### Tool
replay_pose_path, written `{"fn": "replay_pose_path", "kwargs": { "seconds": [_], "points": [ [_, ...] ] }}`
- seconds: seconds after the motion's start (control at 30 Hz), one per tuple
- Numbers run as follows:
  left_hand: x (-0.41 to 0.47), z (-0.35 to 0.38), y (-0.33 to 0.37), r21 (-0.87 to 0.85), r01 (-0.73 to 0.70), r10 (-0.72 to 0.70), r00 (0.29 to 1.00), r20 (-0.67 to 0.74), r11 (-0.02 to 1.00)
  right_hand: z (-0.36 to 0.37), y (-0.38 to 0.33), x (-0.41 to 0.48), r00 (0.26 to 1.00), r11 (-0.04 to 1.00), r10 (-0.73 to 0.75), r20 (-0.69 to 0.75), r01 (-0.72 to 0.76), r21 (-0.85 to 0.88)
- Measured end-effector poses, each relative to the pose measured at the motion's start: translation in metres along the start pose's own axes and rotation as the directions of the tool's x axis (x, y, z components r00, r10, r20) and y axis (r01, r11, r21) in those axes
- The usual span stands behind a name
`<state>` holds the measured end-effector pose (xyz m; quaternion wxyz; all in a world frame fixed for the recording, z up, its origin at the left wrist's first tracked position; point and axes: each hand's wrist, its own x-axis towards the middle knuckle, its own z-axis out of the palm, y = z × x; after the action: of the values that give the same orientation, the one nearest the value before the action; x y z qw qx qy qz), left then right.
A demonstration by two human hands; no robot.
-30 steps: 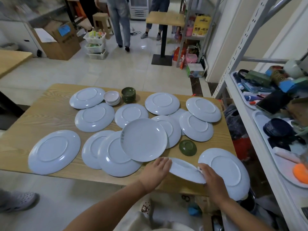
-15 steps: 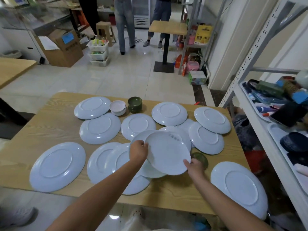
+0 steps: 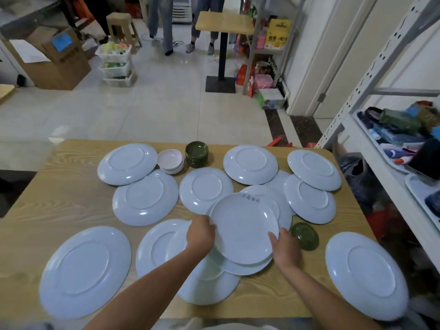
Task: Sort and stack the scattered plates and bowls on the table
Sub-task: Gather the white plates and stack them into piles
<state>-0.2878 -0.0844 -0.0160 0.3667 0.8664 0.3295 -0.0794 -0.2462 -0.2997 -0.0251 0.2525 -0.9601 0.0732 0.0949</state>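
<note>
A round white plate [image 3: 244, 228] is gripped rim-to-rim by left hand [image 3: 200, 232] and right hand [image 3: 284, 248]. A second white plate [image 3: 240, 267] lies just beneath it.

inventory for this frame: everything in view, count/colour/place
face-down plates: twelve, pale blue-white, spread across table
top plate: one, white, face-up, centre-front
lower plate: one, white, face-up, underneath
pale bowl stack: one, pinkish white, far edge
green bowl stack: one, dark green, beside it
single green bowl: one, upturned, right of top plate
table: one, light wood
shelf rack: one, white, right side
left hand: grips top plate's left rim
right hand: grips its near-right rim
</note>
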Motion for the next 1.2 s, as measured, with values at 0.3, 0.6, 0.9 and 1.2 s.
{"fn": "replay_pose_path", "kwargs": {
  "seconds": [0.3,0.6,0.9,1.2],
  "points": [
    [0.001,0.001,-0.011,-0.009,-0.015,0.015,1.0,0.018,1.0,0.005,0.0,-0.012,0.999,1.0,0.006,-0.041,-0.005,0.021],
    [-0.016,-0.012,-0.013,-0.312,0.062,-0.092,0.992,-0.081,0.948,0.001,-0.018,-0.01,0.992,0.989,-0.122,0.023,0.12,0.082],
    [-0.026,-0.068,-0.065,-0.576,0.144,-0.335,0.911,-0.241,0.805,0.032,-0.093,-0.025,0.951,0.945,-0.263,0.161,0.22,0.243],
    [0.0,-0.15,-0.169,-0.768,0.176,-0.572,0.77,-0.282,0.616,0.106,-0.216,-0.079,0.867,0.899,-0.326,0.377,0.161,0.407]
  ]
}}
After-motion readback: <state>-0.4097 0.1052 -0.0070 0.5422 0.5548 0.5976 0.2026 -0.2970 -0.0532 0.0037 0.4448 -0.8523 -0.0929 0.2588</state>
